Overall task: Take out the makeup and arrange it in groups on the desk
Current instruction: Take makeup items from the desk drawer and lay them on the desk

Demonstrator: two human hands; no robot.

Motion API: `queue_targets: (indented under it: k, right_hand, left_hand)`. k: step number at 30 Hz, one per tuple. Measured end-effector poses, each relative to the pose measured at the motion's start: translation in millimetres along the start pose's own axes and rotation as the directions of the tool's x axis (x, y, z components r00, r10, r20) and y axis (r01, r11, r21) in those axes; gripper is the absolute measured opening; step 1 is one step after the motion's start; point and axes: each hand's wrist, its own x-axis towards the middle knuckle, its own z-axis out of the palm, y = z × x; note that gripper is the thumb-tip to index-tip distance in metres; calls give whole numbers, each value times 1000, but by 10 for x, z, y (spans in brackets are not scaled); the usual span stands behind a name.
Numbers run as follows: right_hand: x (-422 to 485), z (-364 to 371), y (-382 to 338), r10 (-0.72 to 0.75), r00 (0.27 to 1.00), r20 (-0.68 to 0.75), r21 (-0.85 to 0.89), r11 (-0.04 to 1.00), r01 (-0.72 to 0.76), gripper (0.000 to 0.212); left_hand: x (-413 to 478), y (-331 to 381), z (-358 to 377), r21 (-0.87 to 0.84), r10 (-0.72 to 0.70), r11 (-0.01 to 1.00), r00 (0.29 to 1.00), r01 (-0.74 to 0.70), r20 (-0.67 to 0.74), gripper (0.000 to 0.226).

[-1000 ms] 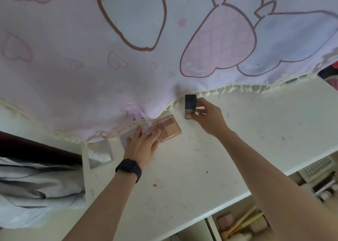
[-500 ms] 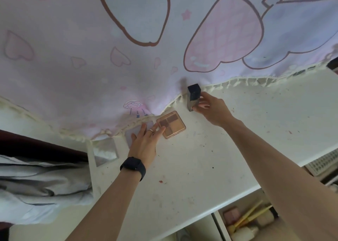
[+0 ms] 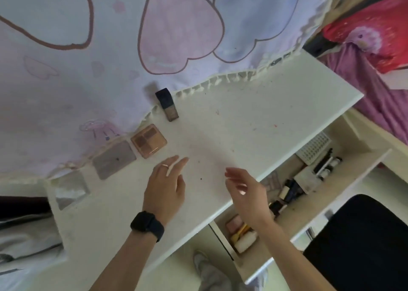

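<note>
While both forearms reach up from the bottom of the view, the left hand [image 3: 164,189], with a black watch [image 3: 146,225] on its wrist and a thin ring [image 3: 165,165] on one finger, is held palm down over the white desk [image 3: 254,118], fingers straight and slightly spread, holding nothing; whether it touches the surface cannot be told. Just to its right, the right hand [image 3: 245,191] is over the desk's front edge, a little blurred, its fingers loose and open and also holding nothing. To the lower right is a black chair seat [image 3: 364,235]. Below the desk edge an open drawer [image 3: 309,211] holds more makeup: a pink compact [image 3: 234,222] near its left end, yellow pieces beside it, dark bottles [image 3: 289,192] further along and a white gridded piece [image 3: 313,150] at the far end. On the desk beyond the hands, the makeup already taken out lies in a slanting row along the back: a clear square case [image 3: 69,190] at the left, a grey-mauve palette [image 3: 114,159] beside it, and a brown eyeshadow palette [image 3: 148,140] nearly touching that one. Further back and to the right, apart from the palettes, a foundation bottle [image 3: 166,104] with a dark cap stands against the fringed hem of a pale cloth [image 3: 110,58] printed with large pink and blue hearts. At the far right lie red fabric [image 3: 364,32] and purple fabric [image 3: 375,92]
</note>
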Motion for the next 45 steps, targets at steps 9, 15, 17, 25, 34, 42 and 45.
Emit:
queue_targets:
  k: [9, 15, 17, 25, 34, 42, 45]
  right_hand:
    - [-530, -1292, 929, -35, 994, -106, -595, 803, -35, 21]
    - [-20, -1886, 1292, 193, 981, 17, -839, 537, -91, 40]
    - [199, -1983, 1401, 273, 962, -14, -834, 527, -162, 41]
    - [768, -1901, 1718, 414, 909, -48, -948, 266, -172, 90]
    - [823, -1847, 1803, 357, 934, -19, -936, 321, -142, 79]
    - [249, -2105, 1501, 313, 950, -19, -592, 762, -263, 79]
    - [-93, -1977, 1325, 252, 967, -35, -424, 872, -243, 70]
  left_hand:
    - [-689, 1436, 1172, -242, 213, 960, 933, -144, 290, 37]
    - [-402, 1637, 1945, -10, 17, 1000, 821, -14, 570, 54]
    - [-201, 1739, 2141, 27, 7, 999, 845, -25, 535, 57]
    - [141, 1791, 2596, 298, -50, 946, 853, -126, 520, 75]
    - [105, 1710, 2644, 375, 35, 896, 879, -239, 476, 67]
    - [-256, 1967, 1952, -239, -151, 924, 858, 299, 490, 77]
    - [-401, 1896, 1534, -371, -181, 855, 880, 362, 439, 73]
